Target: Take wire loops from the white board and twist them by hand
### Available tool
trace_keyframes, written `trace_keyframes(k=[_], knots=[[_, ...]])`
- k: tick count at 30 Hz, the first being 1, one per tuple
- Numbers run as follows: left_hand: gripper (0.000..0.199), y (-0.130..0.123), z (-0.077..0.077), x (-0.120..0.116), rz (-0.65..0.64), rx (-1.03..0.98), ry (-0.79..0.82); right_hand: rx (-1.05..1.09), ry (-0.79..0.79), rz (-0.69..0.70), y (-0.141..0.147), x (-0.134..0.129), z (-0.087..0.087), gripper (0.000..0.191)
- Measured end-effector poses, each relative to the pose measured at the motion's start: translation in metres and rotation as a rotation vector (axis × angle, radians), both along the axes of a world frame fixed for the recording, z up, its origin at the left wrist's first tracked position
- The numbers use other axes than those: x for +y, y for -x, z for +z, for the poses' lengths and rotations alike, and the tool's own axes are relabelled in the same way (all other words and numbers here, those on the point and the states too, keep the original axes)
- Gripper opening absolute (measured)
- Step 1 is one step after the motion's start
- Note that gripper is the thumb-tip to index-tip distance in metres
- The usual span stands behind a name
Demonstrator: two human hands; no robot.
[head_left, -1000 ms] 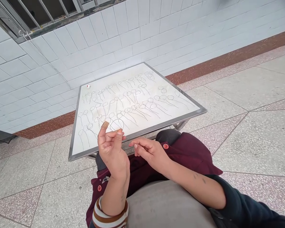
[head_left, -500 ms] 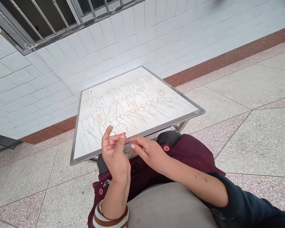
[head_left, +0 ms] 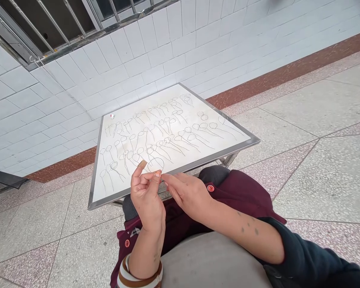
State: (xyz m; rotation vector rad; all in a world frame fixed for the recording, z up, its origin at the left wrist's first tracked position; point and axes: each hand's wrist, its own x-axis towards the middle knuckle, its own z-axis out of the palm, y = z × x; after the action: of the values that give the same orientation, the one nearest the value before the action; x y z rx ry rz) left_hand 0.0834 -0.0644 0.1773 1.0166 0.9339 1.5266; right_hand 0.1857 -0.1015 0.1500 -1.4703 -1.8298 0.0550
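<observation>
Above the near edge of a white-topped table (head_left: pixel 131 104), my left hand (head_left: pixel 148 192) pinches a thin dark wire loop (head_left: pixel 155 159) between thumb and index finger, with the loop standing up from the fingertips. My right hand (head_left: pixel 190 194) meets it from the right, its thumb and fingers pressed together at the left fingertips. What the right fingers grip there is too small to make out. Several rows of thin looped wires (head_left: pixel 167 124) with trailing ends lie on the tabletop.
A small white and red item (head_left: pixel 112 116) lies at the table's far left corner. Grey metal trim edges the table. Behind it stand a white tiled wall (head_left: pixel 155 52) and a barred window (head_left: pixel 56 24). Speckled floor tiles (head_left: pixel 318 172) surround the table.
My right fingers have moved left and closed in at the left fingertips. The left hand and its wire loop have shifted slightly right and down.
</observation>
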Motion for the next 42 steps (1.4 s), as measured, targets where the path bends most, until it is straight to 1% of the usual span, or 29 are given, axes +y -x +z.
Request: trace_keyframes(k=[3, 5, 6, 8, 12, 15, 18, 21, 25, 29, 33, 35, 39, 42], knots=[[0.048, 0.001, -0.001, 0.002, 0.0, -0.007, 0.003, -0.149, -0.092, -0.043, 0.004, 0.001, -0.007, 0.029], [0.048, 0.003, -0.001, 0.003, 0.006, -0.003, 0.009, -0.164, -0.083, -0.04, 0.006, 0.001, -0.009, 0.029], [0.049, 0.003, -0.001, 0.003, 0.007, -0.001, 0.015, -0.133, -0.054, -0.031, 0.006, 0.001, -0.008, 0.027], [0.051, 0.004, -0.002, 0.003, -0.006, 0.001, 0.028, 0.026, 0.031, 0.001, 0.003, 0.002, -0.005, 0.021], [0.054, 0.002, -0.006, 0.0, -0.106, 0.001, 0.041, 0.56, 0.138, 0.106, -0.011, 0.009, 0.005, 0.022], [0.056, 0.0, -0.009, -0.002, -0.197, 0.013, 0.067, 0.876, 0.223, 0.212, -0.018, 0.016, 0.009, 0.018], [0.058, -0.001, -0.01, -0.003, -0.256, 0.017, 0.091, 1.131, 0.293, 0.266, -0.02, 0.019, 0.008, 0.018], [0.061, 0.0, -0.01, -0.004, -0.323, -0.013, 0.102, 1.268, 0.283, 0.277, -0.019, 0.019, 0.004, 0.016], [0.066, 0.001, -0.01, -0.007, -0.381, -0.027, 0.099, 1.318, 0.276, 0.266, -0.018, 0.018, 0.002, 0.014], [0.061, 0.002, -0.011, -0.008, -0.34, -0.033, 0.1, 1.325, 0.301, 0.279, -0.018, 0.016, 0.006, 0.013], [0.058, 0.003, -0.013, -0.008, -0.294, -0.03, 0.108, 1.341, 0.352, 0.323, -0.019, 0.015, 0.009, 0.014], [0.058, 0.004, -0.014, -0.009, -0.279, -0.005, 0.103, 1.301, 0.392, 0.336, -0.021, 0.015, 0.01, 0.016], [0.055, 0.005, -0.015, -0.012, -0.263, 0.066, 0.069, 1.192, 0.422, 0.298, -0.024, 0.015, 0.012, 0.015], [0.053, 0.007, -0.016, -0.013, -0.277, 0.085, 0.07, 1.202, 0.448, 0.284, -0.025, 0.016, 0.012, 0.014]])
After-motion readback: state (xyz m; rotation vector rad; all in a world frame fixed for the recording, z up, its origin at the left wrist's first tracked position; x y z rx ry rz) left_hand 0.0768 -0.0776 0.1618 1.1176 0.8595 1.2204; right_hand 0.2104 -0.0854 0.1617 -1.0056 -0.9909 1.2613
